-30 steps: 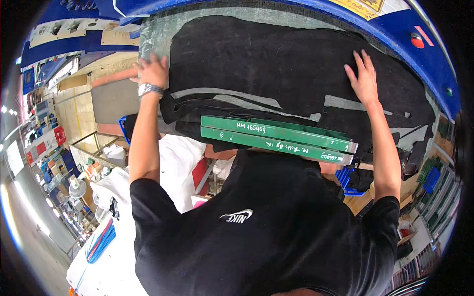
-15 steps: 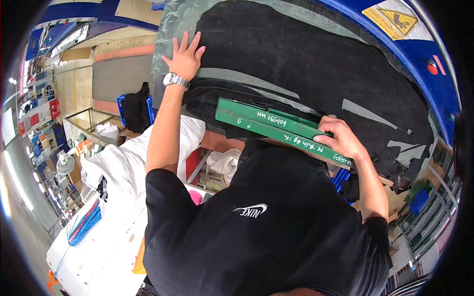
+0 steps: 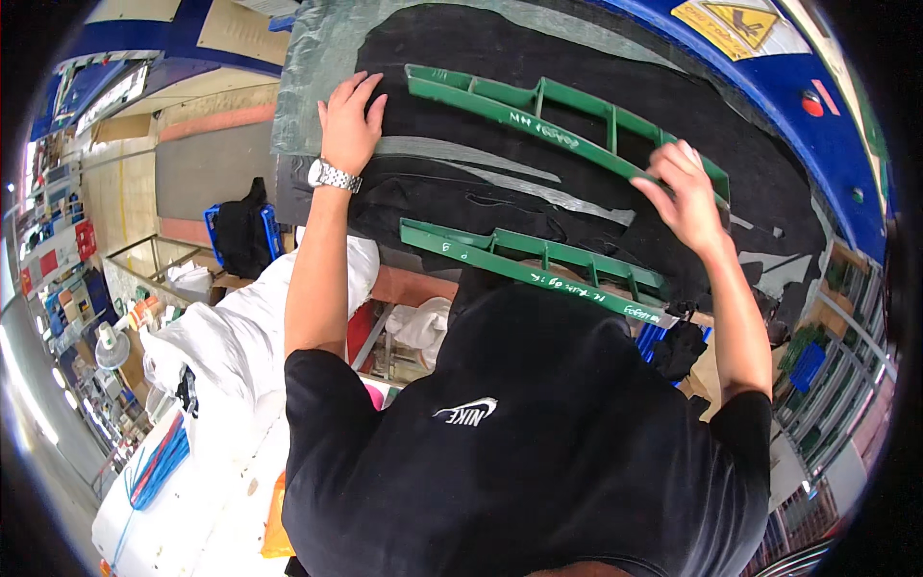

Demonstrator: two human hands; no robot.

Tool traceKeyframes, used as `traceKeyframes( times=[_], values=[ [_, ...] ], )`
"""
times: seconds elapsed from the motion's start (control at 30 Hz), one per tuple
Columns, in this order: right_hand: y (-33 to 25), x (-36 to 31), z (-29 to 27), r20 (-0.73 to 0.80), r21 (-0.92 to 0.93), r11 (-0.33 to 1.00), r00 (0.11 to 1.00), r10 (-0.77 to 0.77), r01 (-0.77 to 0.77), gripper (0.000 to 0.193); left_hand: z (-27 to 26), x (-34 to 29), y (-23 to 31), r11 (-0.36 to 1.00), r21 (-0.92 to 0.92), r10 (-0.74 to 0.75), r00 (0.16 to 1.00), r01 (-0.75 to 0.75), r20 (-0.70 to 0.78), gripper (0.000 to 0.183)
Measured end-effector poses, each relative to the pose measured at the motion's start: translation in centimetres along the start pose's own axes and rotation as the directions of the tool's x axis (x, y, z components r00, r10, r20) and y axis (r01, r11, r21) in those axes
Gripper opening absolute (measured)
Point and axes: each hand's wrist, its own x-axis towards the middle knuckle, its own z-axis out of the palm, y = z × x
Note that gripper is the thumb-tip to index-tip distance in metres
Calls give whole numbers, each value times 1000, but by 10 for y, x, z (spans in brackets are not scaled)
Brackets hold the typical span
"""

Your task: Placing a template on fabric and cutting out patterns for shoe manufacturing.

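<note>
A long green cutting die point(image 3: 471, 102) with cross-ribs lies tilted over the black leather-like sheet point(image 3: 461, 37). My right hand point(image 3: 685, 192) is closed on its right end, thumb on the near wall and fingers over the top. Closer to my body, a second green cutting die point(image 3: 500, 265) of similar shape sits at the near edge, with no hand on it. My left hand point(image 3: 352, 125), a watch on its wrist, rests with fingers stretched out at the sheet's left edge, beside the left tip of the far die. Whether the held die touches the sheet is unclear.
Pale green-grey board point(image 3: 306, 82) shows around the sheet, and in narrow strips through its cut gaps. A blue machine beam point(image 3: 673, 43) with a warning label runs along the far side. White cloth point(image 3: 226, 322) is heaped at left; a blue chair point(image 3: 213, 236) stands beyond it.
The two dies, together near my body before, are now apart. My right hand has carried one away from me onto the sheet. My left hand's fingers have drawn closer together.
</note>
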Motion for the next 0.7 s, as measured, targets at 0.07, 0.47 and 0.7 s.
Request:
traceKeyframes(
  times=[0.07, 0.47, 0.7],
  values=[
    [19, 0, 21, -57, -147, 988, 997, -44, 35, 21, 1, 1, 5, 980, -199, 20, 999, -13, 36, 36],
    [56, -23, 58, -107, -246, 968, 992, -68, 40, 47, 22, -9, 40, 987, -134, 86, 996, -83, 18, 52],
    [94, -104, 26, -290, -3, 873, 836, 467, -488, 75, 35, -7, 45, 996, -94, -10, 999, 5, -48, 36]
  ],
)
